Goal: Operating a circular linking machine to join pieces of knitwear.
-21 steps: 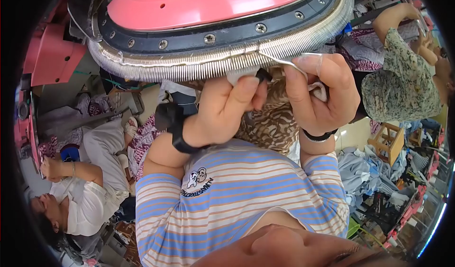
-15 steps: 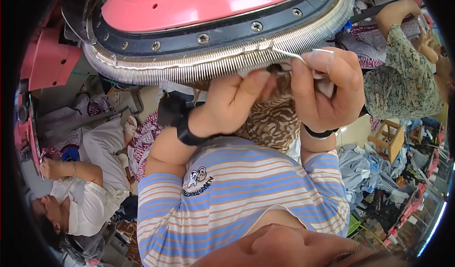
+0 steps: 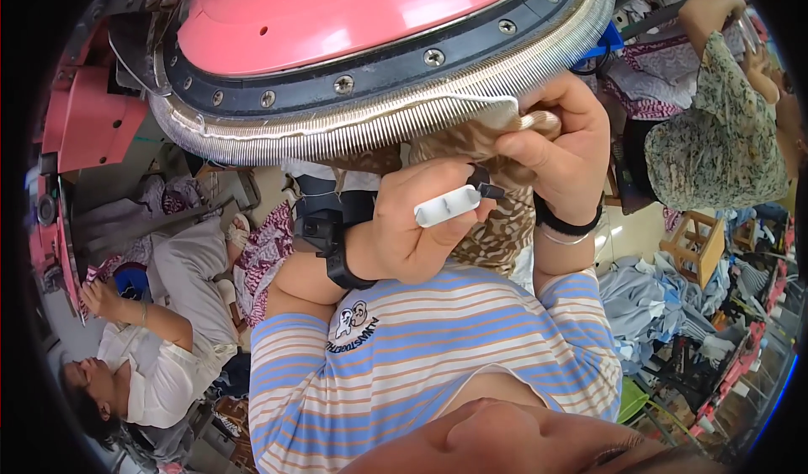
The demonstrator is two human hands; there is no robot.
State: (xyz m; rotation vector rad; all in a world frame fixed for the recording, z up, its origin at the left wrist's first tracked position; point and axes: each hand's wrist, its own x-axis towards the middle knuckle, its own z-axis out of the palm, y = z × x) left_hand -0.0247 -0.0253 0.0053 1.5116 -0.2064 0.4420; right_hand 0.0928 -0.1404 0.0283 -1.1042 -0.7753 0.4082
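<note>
My left hand, with a black band and a small dark device on its wrist, is closed around a small white tool with a dark end. Its exact kind is unclear. Just beneath the rim of metal points, my right hand pinches the edge of a brown-and-cream patterned knit fabric. The fabric hangs down between my forearms. A white strand runs along the points and ends near my right fingers. Above sits a round machine head with a pink cover and a dark screwed ring.
At the left, a person in white works by another pink machine part. Another person in a patterned green top is at the right. A wooden stool stands near piled blue-grey garments.
My left hand has moved down from the rim, and the white tool now shows in it. My right hand has shifted slightly left and grips the fabric edge. The ring of points has turned slightly.
</note>
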